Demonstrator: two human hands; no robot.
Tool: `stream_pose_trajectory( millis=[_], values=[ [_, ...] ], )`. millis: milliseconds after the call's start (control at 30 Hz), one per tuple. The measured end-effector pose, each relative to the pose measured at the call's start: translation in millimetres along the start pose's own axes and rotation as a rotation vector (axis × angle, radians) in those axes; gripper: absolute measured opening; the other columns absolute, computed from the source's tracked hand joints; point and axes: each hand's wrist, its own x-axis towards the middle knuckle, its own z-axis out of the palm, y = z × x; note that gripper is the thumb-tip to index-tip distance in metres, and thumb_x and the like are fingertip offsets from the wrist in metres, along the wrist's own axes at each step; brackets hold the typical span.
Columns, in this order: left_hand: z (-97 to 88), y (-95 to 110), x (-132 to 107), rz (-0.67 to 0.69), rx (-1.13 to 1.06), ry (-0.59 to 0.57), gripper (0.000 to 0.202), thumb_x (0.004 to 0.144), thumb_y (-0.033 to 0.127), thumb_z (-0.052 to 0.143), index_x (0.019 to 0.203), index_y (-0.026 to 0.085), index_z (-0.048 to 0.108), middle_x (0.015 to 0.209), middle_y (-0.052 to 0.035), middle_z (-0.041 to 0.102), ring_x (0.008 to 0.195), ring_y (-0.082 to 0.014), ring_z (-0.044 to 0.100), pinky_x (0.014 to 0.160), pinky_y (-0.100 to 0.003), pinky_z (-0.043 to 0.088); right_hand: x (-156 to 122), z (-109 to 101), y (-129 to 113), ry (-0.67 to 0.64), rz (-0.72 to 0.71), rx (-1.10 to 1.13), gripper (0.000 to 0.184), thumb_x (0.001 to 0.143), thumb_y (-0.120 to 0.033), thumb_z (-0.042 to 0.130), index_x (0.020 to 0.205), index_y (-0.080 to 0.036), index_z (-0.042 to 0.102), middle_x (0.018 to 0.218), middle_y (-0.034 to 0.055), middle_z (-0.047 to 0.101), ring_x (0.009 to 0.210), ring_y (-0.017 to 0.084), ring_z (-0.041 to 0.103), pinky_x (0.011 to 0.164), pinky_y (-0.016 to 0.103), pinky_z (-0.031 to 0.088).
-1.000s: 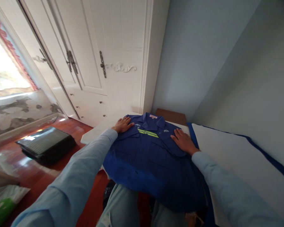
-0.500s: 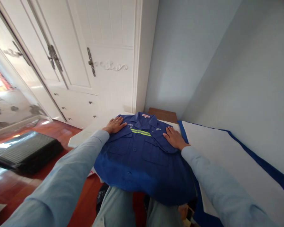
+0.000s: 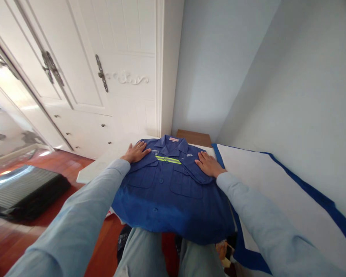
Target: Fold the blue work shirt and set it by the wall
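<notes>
A blue work shirt (image 3: 173, 207) with a yellow-green reflective band across its chest lies spread, collar away from me, its lower part hanging toward my knees. Its sleeves are folded over the front. On the left shoulder area, my left hand (image 3: 136, 152) lies flat with its fingers stretched. My right hand (image 3: 210, 164) rests the same way on the right shoulder area, fingers spread. Neither hand grips the cloth. Under the shirt, a white tabletop (image 3: 95, 167) shows at the left.
A white wardrobe (image 3: 127, 111) stands ahead on the left, beside a grey wall (image 3: 219, 57). At my right lies a white sheet on blue cloth (image 3: 265, 181). A dark suitcase-like box (image 3: 25, 192) sits on the red wooden floor. Behind the collar is a brown wooden piece (image 3: 193, 136).
The view has swung slightly to the right, so everything appears shifted left. Both hands stay flat on the shirt's shoulders, with no clear movement over the cloth.
</notes>
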Motion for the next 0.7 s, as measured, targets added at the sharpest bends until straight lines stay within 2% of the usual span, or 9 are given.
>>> stream_pose_trajectory(
  millis=[300, 367, 467, 533, 600, 633, 700],
  values=[
    [0.7, 0, 0, -0.020, -0.011, 0.042, 0.074, 0.097, 0.066, 0.015, 0.156, 0.025, 0.029, 0.163, -0.0084, 0.026, 0.152, -0.0262, 0.019, 0.120, -0.058, 0.014, -3, -1, -3, 0.046, -0.018, -0.046, 0.069, 0.103, -0.053, 0.019, 0.154, -0.008, 0.033, 0.160, 0.0179, 0.029, 0.150, 0.028, 0.024, 0.121, 0.044, 0.024],
    [-0.2, 0, -1, -0.018, -0.008, 0.039, 0.073, 0.097, 0.066, 0.016, 0.156, 0.025, 0.029, 0.163, -0.0088, 0.026, 0.152, -0.0265, 0.019, 0.120, -0.058, 0.014, -9, -6, -9, 0.077, 0.002, -0.067, 0.065, 0.103, -0.050, 0.025, 0.151, -0.008, 0.038, 0.158, 0.0191, 0.033, 0.148, 0.030, 0.028, 0.119, 0.046, 0.028],
    [-1.7, 1, -2, -0.016, -0.005, 0.028, 0.074, 0.097, 0.065, 0.016, 0.156, 0.023, 0.028, 0.163, -0.0091, 0.024, 0.152, -0.0263, 0.018, 0.120, -0.058, 0.015, -18, -16, -17, 0.148, 0.077, -0.045, 0.053, 0.101, -0.044, 0.037, 0.137, -0.009, 0.056, 0.149, 0.0205, 0.047, 0.139, 0.032, 0.043, 0.113, 0.045, 0.037],
    [-2.1, 1, -3, -0.017, 0.000, 0.026, 0.073, 0.097, 0.065, 0.016, 0.156, 0.024, 0.028, 0.164, -0.0086, 0.024, 0.152, -0.0257, 0.017, 0.120, -0.057, 0.015, -24, -27, -19, 0.150, 0.134, 0.087, 0.040, 0.098, -0.037, 0.045, 0.119, -0.013, 0.070, 0.135, 0.0171, 0.062, 0.126, 0.030, 0.057, 0.107, 0.041, 0.044],
    [-2.0, 1, -3, -0.019, 0.003, 0.027, 0.073, 0.097, 0.065, 0.015, 0.156, 0.024, 0.028, 0.164, -0.0082, 0.024, 0.152, -0.0253, 0.017, 0.120, -0.057, 0.015, -33, -44, -18, 0.164, 0.151, 0.326, 0.032, 0.095, -0.033, 0.048, 0.103, -0.018, 0.076, 0.117, 0.0117, 0.072, 0.112, 0.027, 0.066, 0.101, 0.038, 0.049],
    [-1.8, 2, -3, -0.019, 0.002, 0.027, 0.073, 0.097, 0.064, 0.015, 0.156, 0.024, 0.029, 0.164, -0.0082, 0.024, 0.152, -0.0252, 0.017, 0.120, -0.056, 0.015, -40, -56, -17, 0.205, 0.132, 0.467, 0.032, 0.095, -0.034, 0.049, 0.100, -0.019, 0.076, 0.111, 0.0098, 0.075, 0.108, 0.027, 0.068, 0.098, 0.038, 0.051],
    [-1.4, 2, -3, -0.021, -0.003, 0.027, 0.073, 0.097, 0.064, 0.016, 0.156, 0.023, 0.029, 0.164, -0.0083, 0.024, 0.152, -0.0252, 0.017, 0.120, -0.056, 0.015, -62, -87, -14, 0.370, 0.031, 0.736, 0.036, 0.095, -0.042, 0.049, 0.103, -0.018, 0.076, 0.108, 0.0093, 0.075, 0.106, 0.027, 0.068, 0.096, 0.042, 0.053]
  ],
)
